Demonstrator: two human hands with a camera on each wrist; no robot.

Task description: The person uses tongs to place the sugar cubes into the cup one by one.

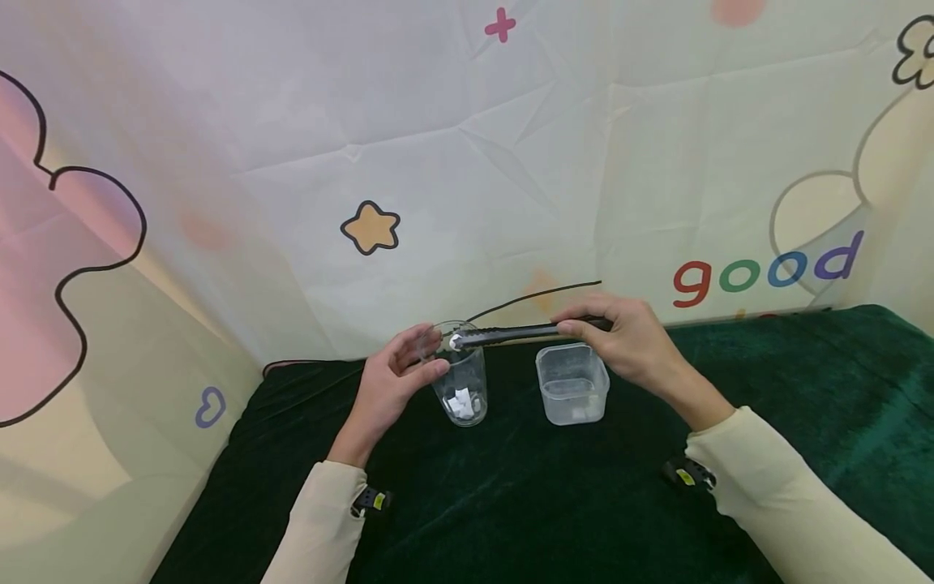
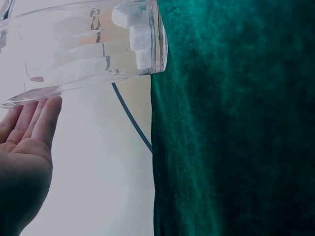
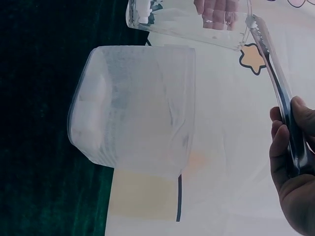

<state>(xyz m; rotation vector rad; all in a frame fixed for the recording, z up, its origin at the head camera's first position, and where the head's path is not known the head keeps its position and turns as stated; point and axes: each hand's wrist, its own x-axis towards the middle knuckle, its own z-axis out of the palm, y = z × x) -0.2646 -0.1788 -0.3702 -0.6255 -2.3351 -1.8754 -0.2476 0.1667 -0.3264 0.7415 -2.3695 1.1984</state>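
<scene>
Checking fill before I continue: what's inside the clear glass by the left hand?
The clear glass holds several small white cubes at its bottom; the tongs tip sits over its rim. The exact cube count is unclear, since they overlap.

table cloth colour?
Dark green cloth, plush like velvet; shows best in the head view.

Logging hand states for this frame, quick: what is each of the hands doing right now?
Left hand: open, fingers against the clear glass.
Right hand: gripping the tongs, tips over the glass rim.
</scene>
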